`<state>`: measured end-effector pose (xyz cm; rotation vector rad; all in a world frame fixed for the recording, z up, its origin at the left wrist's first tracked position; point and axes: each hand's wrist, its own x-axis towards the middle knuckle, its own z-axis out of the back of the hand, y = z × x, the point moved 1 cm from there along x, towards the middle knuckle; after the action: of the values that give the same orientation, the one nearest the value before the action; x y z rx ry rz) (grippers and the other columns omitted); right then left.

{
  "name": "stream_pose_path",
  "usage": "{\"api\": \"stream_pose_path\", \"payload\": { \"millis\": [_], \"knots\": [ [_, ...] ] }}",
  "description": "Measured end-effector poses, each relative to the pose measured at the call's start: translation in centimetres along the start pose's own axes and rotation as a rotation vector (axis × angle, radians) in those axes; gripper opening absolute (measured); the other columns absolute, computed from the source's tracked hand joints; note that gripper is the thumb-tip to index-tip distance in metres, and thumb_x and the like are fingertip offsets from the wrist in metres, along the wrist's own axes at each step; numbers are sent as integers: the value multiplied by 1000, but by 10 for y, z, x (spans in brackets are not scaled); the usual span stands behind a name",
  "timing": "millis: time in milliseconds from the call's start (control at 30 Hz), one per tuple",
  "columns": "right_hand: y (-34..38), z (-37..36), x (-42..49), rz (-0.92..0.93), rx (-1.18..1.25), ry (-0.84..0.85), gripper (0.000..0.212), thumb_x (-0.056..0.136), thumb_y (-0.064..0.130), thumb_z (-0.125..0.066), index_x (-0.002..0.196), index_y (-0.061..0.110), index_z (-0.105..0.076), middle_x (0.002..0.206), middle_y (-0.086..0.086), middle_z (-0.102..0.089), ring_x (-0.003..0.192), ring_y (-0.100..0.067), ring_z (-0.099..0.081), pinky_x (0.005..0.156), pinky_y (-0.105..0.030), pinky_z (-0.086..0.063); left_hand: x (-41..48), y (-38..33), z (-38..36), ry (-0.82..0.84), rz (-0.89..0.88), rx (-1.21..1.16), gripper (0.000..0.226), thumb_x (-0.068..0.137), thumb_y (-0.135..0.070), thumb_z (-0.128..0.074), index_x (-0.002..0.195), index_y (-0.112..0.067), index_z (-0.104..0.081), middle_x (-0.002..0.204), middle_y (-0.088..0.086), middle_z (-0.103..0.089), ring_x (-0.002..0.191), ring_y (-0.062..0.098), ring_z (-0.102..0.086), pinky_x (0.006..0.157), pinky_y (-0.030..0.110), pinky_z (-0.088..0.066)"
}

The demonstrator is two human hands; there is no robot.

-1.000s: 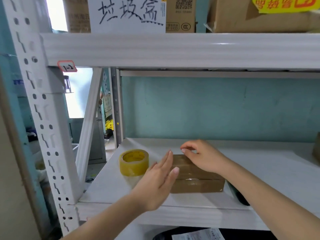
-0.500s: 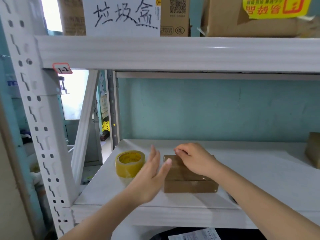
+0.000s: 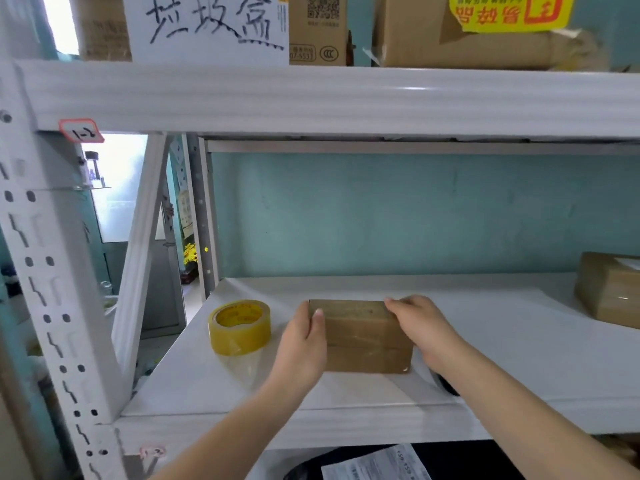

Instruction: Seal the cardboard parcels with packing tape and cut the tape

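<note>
Cardboard parcel point(image 3: 363, 337) near the shelf's point(image 3: 519, 344) front edge, left hand point(image 3: 304, 344) and right hand point(image 3: 422, 327) fingers curled round its ends, likely steadying it

place: stockroom or parcel depot | evidence: white slotted steel racking point(image 3: 41, 271), numbered bay tag point(image 3: 80, 130), cardboard cartons point(image 3: 450, 46) on upper shelf, handwritten paper sign point(image 3: 207, 26), packing tape roll point(image 3: 239, 327)

White metal shelving point(image 3: 311, 98) against a teal wall point(image 3: 381, 209), bright daylight from a window point(image 3: 117, 181) at left
</note>
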<state>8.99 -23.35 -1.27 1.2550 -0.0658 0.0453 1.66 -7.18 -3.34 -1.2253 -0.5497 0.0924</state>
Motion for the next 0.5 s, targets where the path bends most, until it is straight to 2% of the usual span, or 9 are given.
{"api": "stream_pose_path", "payload": {
  "millis": [33, 100, 167, 200, 267, 333, 367, 433, 500],
  "knots": [
    [-1, 0, 0, -54, 126, 8, 34, 90, 29, -57, 101, -3, -60, 101, -15, -66, 86, -28, -61, 72, -31, -42, 7, 2, 2, -3, 44, -36, 19, 99, -26, -40, 110, -26, -56, 96, -18, -56, 94, 10, -49, 70, 7, -33],
    [-1, 2, -4, -114, 340, 64, 22, 89, 21, -58, 90, 0, -65, 83, -14, -66, 72, -24, -60, 65, -30, -45, 21, 7, 10, 1, 139, -142, 35, 99, -21, -43, 133, -14, -48, 127, -3, -54, 115, 11, -46, 94, 16, -29],
    [-5, 3, -7, -124, 454, 162, 16, 87, 15, -57, 86, 4, -68, 81, -13, -67, 70, -21, -61, 64, -27, -47, 30, 9, 15, -14, 181, -180, 41, 99, -20, -43, 138, -11, -41, 138, 6, -48, 127, 17, -42, 103, 23, -28],
    [-7, 2, -10, -116, 451, 217, 16, 85, 16, -59, 88, 4, -69, 85, -15, -69, 72, -22, -62, 62, -27, -49, 32, 13, 17, -45, 192, -146, 41, 99, -24, -43, 138, -12, -40, 136, 7, -49, 131, 21, -39, 104, 27, -29],
    [-9, 0, -15, -93, 396, 297, 22, 74, 25, -69, 89, 9, -72, 91, -15, -70, 75, -23, -65, 60, -27, -50, 32, 16, 18, -127, 222, -56, 40, 98, -31, -44, 134, -14, -41, 127, 4, -53, 132, 27, -38, 101, 32, -33],
    [-9, -2, -18, -133, 391, 371, 34, 64, 39, -74, 88, 15, -75, 91, -9, -73, 73, -21, -68, 59, -26, -50, 30, 16, 19, -190, 250, -67, 49, 95, -33, -50, 136, -8, -41, 134, 11, -50, 129, 30, -42, 106, 40, -35],
    [-8, -3, -19, -177, 417, 400, 33, 66, 43, -73, 87, 18, -76, 90, -7, -74, 73, -20, -69, 60, -27, -50, 29, 15, 20, -188, 276, -98, 51, 93, -34, -53, 134, -6, -44, 132, 14, -50, 123, 32, -47, 105, 45, -37],
    [-6, -7, -22, -216, 388, 410, 30, 78, 49, -65, 79, 22, -78, 85, -3, -75, 70, -16, -71, 62, -27, -50, 23, 8, 20, -118, 389, -159, 47, 87, -41, -59, 118, -8, -52, 118, 11, -52, 105, 30, -53, 92, 48, -49],
    [-3, -13, -24, -172, 263, 393, 35, 82, 53, -59, 80, 23, -77, 82, 3, -76, 71, -11, -71, 65, -27, -51, 14, 0, 16, 30, 531, -245, 50, 80, -47, -65, 113, -10, -54, 109, 7, -56, 95, 26, -57, 74, 41, -56]
  ]
}}
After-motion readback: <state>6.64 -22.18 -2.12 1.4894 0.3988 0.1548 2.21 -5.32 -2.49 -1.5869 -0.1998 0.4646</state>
